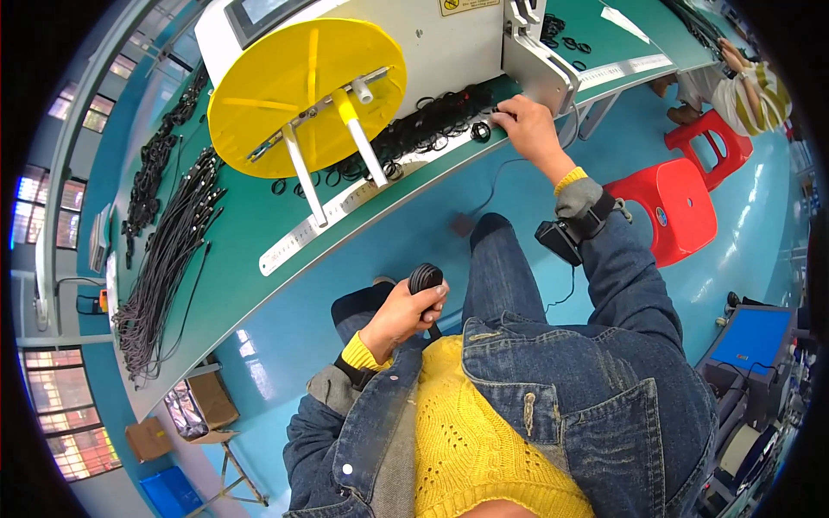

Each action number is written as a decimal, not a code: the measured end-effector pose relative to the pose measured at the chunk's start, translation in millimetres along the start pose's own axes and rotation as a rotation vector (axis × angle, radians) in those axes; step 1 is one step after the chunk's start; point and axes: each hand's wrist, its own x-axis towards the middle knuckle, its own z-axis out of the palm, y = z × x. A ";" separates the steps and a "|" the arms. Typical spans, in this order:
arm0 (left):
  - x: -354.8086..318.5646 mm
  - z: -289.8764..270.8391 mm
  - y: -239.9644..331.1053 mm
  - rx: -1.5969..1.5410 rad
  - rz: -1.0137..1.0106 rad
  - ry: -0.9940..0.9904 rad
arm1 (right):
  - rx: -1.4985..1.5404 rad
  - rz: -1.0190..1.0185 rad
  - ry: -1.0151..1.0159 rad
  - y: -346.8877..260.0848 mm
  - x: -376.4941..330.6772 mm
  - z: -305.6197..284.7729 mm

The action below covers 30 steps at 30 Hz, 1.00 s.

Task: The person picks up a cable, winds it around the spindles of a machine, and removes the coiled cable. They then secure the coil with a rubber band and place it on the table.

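My left hand (pixel 401 315) is closed around a coiled black cable (pixel 425 277), held above my lap. My right hand (pixel 531 131) reaches to the front edge of the green table, thumb and fingers pinched together. Whatever sits between those fingertips is too small to make out. Just beside them lies a small black loop (pixel 480 131). A row of black rings and short black pieces (pixel 423 129) stretches left from there, in front of a white machine (pixel 453 52). Two metal rods stick out from the machine's yellow disc (pixel 259 104).
A steel ruler (pixel 289 244) runs along the table edge. Long black cables (pixel 168 250) lie in a bundle at the left of the green table (pixel 246 216). Red stools (pixel 669 211) stand at the right, near another person (pixel 751 95). An open cardboard box (pixel 211 401) is low at the left.
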 end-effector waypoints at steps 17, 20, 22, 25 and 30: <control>8.1 -9.9 58.4 -0.096 0.834 0.549 | 0.386 -0.333 -0.135 -158.9 -53.1 42.1; 3.8 -22.7 58.6 -0.074 0.885 0.616 | 0.322 -0.347 -0.247 -170.5 -54.8 58.1; 0.3 -28.9 59.7 -0.054 0.952 0.694 | 0.385 -0.369 -0.222 -174.9 -48.8 67.0; -1.7 -43.0 63.2 -0.049 0.896 0.744 | 0.598 -0.053 -0.340 -172.7 -40.3 67.0; 1.7 -92.1 67.2 0.304 1.032 0.983 | 1.106 0.655 -0.489 -160.2 -36.6 51.0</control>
